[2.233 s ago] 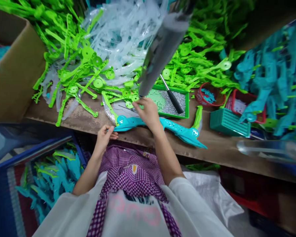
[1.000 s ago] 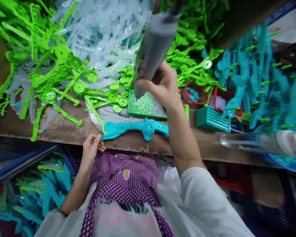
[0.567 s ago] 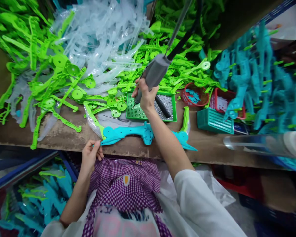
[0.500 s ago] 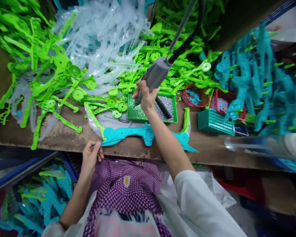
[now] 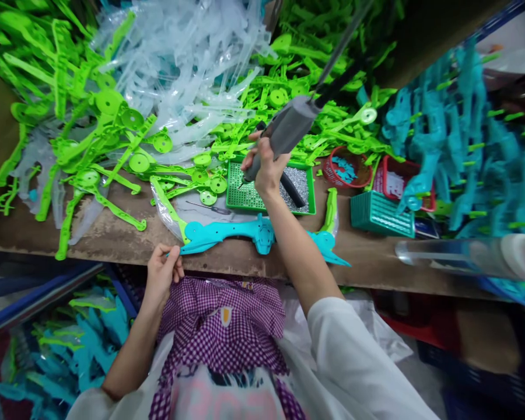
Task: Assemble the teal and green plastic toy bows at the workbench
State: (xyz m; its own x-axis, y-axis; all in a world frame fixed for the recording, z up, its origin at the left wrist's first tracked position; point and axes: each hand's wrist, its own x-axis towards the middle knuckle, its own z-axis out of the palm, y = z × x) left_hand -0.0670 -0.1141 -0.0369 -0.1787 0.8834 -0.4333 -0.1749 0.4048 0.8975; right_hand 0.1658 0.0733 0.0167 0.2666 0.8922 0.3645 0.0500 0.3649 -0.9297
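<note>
A blue plastic bow-shaped part lies along the bench's front edge, with a green arm and a clear piece at its left end and another green arm at its right. My left hand pinches the blue part's left tip. Raised over a green basket, my right hand wraps round a grey electric screwdriver, its bit pointing down and left. My right forearm hides some of the blue part. The green basket holds small silvery screws and a black rod-like piece.
Heaps of green parts and clear plastic parts cover the back of the bench. Red baskets and a teal basket stand right, near piled blue parts and a clear bottle. Finished-looking blue-green pieces fill a crate lower left.
My right hand and the screwdriver have shifted slightly right in view. My left hand keeps its pinch on the blue part's tip.
</note>
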